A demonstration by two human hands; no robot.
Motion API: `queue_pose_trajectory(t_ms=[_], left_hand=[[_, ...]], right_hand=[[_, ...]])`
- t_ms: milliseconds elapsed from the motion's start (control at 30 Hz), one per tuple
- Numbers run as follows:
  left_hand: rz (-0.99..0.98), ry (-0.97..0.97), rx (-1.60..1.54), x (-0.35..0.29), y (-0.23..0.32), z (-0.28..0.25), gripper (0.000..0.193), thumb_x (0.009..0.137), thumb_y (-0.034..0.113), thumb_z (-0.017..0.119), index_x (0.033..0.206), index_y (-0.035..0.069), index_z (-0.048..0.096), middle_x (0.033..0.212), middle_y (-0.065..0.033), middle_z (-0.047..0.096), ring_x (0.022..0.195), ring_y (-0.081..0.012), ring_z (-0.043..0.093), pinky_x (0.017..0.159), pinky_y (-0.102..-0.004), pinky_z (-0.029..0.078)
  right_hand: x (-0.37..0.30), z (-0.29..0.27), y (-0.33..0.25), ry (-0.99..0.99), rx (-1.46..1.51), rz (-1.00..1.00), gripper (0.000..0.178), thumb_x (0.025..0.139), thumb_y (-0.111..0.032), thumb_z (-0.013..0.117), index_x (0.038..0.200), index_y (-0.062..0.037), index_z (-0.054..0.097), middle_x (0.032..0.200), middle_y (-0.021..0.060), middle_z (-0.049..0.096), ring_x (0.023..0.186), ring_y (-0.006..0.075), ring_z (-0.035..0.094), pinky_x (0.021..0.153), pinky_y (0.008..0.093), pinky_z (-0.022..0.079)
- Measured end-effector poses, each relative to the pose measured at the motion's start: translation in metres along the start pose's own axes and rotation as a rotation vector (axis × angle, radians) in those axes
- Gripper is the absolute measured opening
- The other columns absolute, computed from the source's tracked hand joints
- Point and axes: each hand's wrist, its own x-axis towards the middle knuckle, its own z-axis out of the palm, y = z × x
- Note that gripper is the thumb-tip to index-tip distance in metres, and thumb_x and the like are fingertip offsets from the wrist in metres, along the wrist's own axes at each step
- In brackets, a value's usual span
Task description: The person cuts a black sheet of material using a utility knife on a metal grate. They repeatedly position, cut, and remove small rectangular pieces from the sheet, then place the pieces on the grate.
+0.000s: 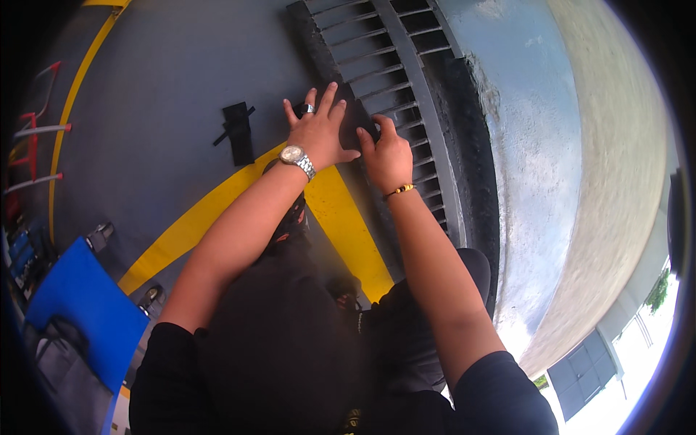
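My left hand (319, 130) is stretched out low over the grey floor, fingers spread, with nothing seen in it. A silver watch (293, 154) is on its wrist and a dark ring (307, 109) on one finger. Just to its right, my right hand (389, 158) is curled, thumb and forefinger bent around a small dark spot that I cannot make out. Both hands are beside the dark edge of a metal drain grate (388, 40). Left of my left hand, a flat black piece (238, 134) with thin strips crossing it lies on the floor.
Yellow floor stripes (190, 226) meet beneath my arms. Along the right, past the grate, runs a worn blue and beige wall (540, 145). On the left are a blue panel (85, 308), a grey bag (64, 373) and a red frame with metal bars (32, 145).
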Motion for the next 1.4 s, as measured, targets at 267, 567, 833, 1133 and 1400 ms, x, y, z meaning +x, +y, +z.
queue_pose_trajectory(t_ms=[267,567,833,1133,1400], left_hand=[[0.004,-0.022,-0.074,-0.003,0.001,-0.004,0.101,0.062,0.053,0.084,0.146,0.015,0.044,0.165,-0.0039,0.013,0.148,-0.0375,0.019,0.11,-0.0748,0.016],[0.04,0.033,-0.084,-0.003,0.0,0.003,0.1,0.063,0.052,0.084,0.146,0.014,0.044,0.164,-0.0065,0.014,0.148,-0.0386,0.016,0.108,-0.0716,0.026],[0.048,0.039,-0.099,-0.002,-0.007,0.005,0.096,0.062,0.05,0.085,0.141,0.011,0.047,0.163,-0.0073,0.02,0.147,-0.0384,0.022,0.106,-0.07,0.031],[0.042,0.033,-0.072,0.001,-0.009,0.01,0.087,0.071,0.056,0.073,0.14,0.013,0.045,0.164,-0.0038,0.019,0.146,-0.0379,0.025,0.103,-0.0726,0.029],[0.052,-0.004,-0.1,0.001,-0.009,0.004,0.087,0.069,0.058,0.074,0.14,0.018,0.044,0.165,-0.0036,0.019,0.145,-0.0426,0.026,0.102,-0.0744,0.027]], right_hand=[[0.029,0.01,0.013,0.065,0.001,-0.235,0.04,0.089,-0.012,0.05,0.127,-0.0003,0.056,0.104,0.0254,0.068,0.101,0.0438,0.063,0.091,0.0485,0.05],[0.036,0.014,0.003,0.129,-0.083,-0.086,0.036,0.093,-0.022,0.053,0.124,-0.0053,0.057,0.1,0.0248,0.069,0.095,0.0445,0.066,0.084,0.05,0.052],[0.036,0.019,-0.029,-0.033,-0.324,-0.144,0.047,0.091,-0.019,0.053,0.137,-0.0184,0.052,0.096,0.0193,0.071,0.084,0.041,0.068,0.076,0.0502,0.055],[0.032,0.03,-0.031,-0.016,-0.442,-0.141,0.05,0.089,-0.02,0.054,0.138,-0.0218,0.053,0.092,0.0159,0.072,0.079,0.0371,0.07,0.07,0.048,0.057],[0.036,0.03,-0.025,-0.009,-0.485,-0.229,0.048,0.091,-0.024,0.051,0.138,-0.0176,0.054,0.087,0.0138,0.071,0.076,0.034,0.071,0.066,0.0454,0.057]])
